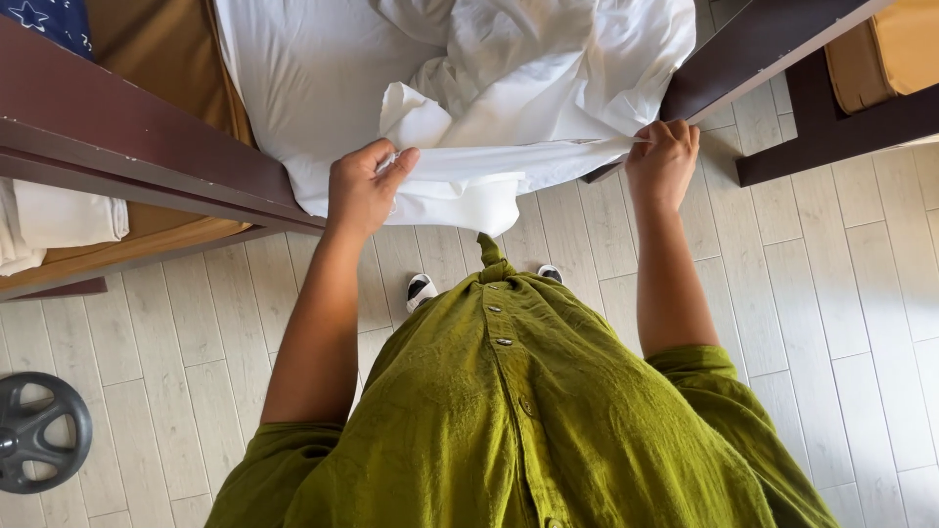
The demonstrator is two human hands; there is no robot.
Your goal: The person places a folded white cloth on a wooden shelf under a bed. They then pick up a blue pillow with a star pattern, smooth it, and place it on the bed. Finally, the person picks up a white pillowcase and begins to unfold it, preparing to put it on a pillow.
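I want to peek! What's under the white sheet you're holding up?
Below the crumpled white cotton sheet, pinched by the left hand and right hand, pale wooden floor planks and black-and-white shoe tips show. Whatever it covers on the bed is hidden.

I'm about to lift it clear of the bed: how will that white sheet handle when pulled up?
Probably floppy: the sheet sags and bunches in folds between the left hand and right hand. Likely light, since fingertip pinches hold its edge taut. The loose part piled on the bed may drag and trail.
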